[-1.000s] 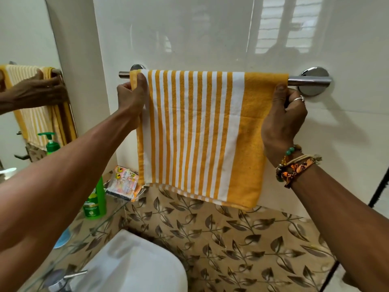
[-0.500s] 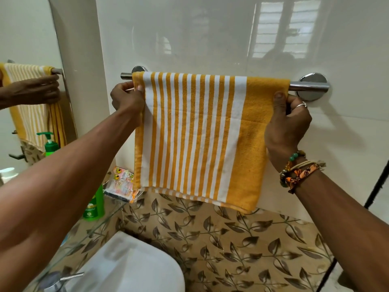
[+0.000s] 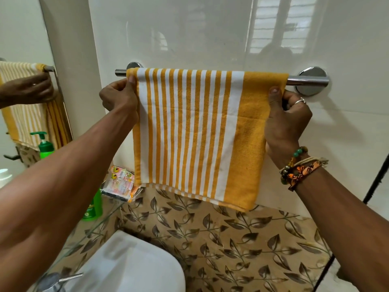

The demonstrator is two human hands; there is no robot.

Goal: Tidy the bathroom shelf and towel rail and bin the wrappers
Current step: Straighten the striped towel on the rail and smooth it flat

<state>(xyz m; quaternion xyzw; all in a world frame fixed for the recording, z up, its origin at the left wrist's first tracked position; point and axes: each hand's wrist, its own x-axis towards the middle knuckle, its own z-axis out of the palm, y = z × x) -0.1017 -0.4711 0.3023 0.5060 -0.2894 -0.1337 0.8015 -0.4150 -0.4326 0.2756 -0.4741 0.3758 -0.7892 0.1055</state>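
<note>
— What fills the middle of the frame?

— A yellow-and-white striped towel (image 3: 195,133), draped over the chrome towel rail (image 3: 306,81) that runs across the upper centre. Its lower hem slopes down toward the right.

— And below it?

— A white toilet cistern lid (image 3: 134,268) at bottom centre, against leaf-patterned tiles.

— The hands?

— The left hand (image 3: 119,98) is closed on the towel's left edge just under the rail, thumb pressed on the front. The right hand (image 3: 287,116) is curled shut on the towel's right edge, thumb on the yellow band.

— Anything on the shelf?

— At lower left, a glass shelf (image 3: 101,224) carries a green pump bottle (image 3: 93,207), partly hidden by the forearm, and crumpled wrappers (image 3: 121,184) just beside the towel's bottom left corner.
</note>
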